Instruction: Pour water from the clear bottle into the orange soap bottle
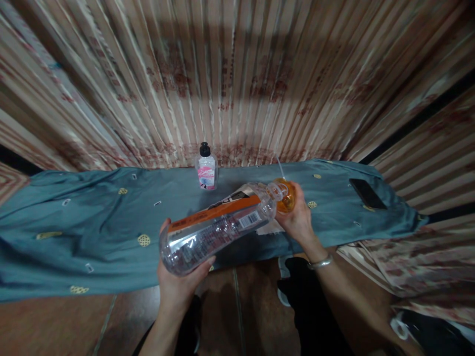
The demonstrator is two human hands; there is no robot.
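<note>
Pleated beige fabric curtain with reddish floral print [228, 118] backs a surface draped in smooth teal cloth with yellow motifs [111, 212]. Left hand [178, 284]: fingers and thumb spread around and clamped on the base of a large clear plastic bottle with an orange-and-silver label [215, 225]; the forearm rises from the lower edge. Right hand [300, 220]: fingers closed around a rounded translucent amber piece [286, 197] at the bottle's neck; the forearm reaches in diagonally, a smooth silver metal bracelet [319, 263] at the wrist. Bottle position: above the cloth, slanting, neck toward the right hand; walls glossy, barcode visible. Farther out, a small clear bottle with a pink-and-white label and black cap [207, 170] stands upright near the curtain; a flat rectangular black phone [367, 194] lies at right.
</note>
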